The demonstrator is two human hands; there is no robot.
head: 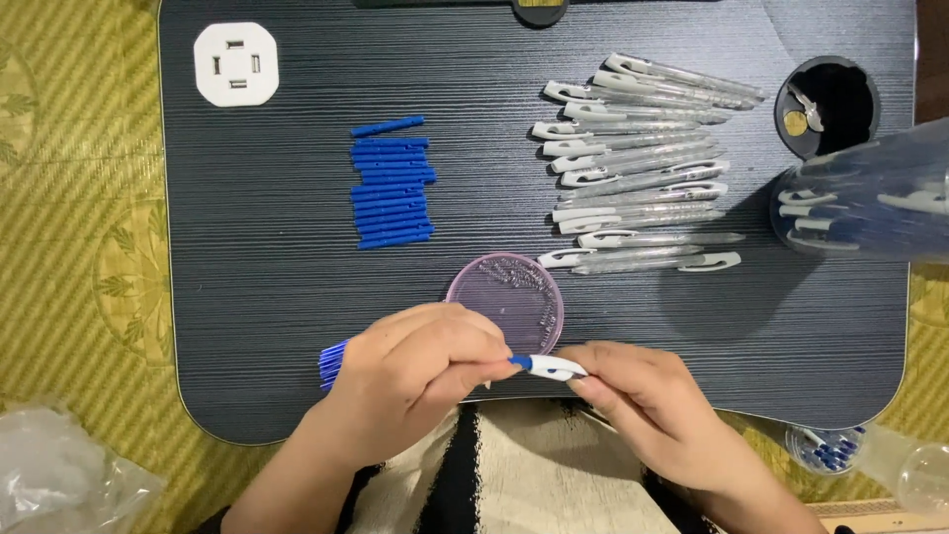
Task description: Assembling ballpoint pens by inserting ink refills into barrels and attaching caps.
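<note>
A white pen barrel (550,368) is pinched between the left hand (420,366) and the right hand (643,400), just above the near edge of the counter (247,297); a blue part is being fitted, judging by the blue pieces (331,364) gripped in the closed left hand; next, a firm straight push seems needed

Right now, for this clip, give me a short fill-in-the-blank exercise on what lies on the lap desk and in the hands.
1. The row of short grip sleeves on the dark lap desk is ____ in colour.
2. The round lid beyond the hands is tinted ____.
3. The left hand and right hand together hold one ____.
4. The pen barrels lie to the ____ of the sleeves.

Missing words: blue; pink; pen; right
</note>
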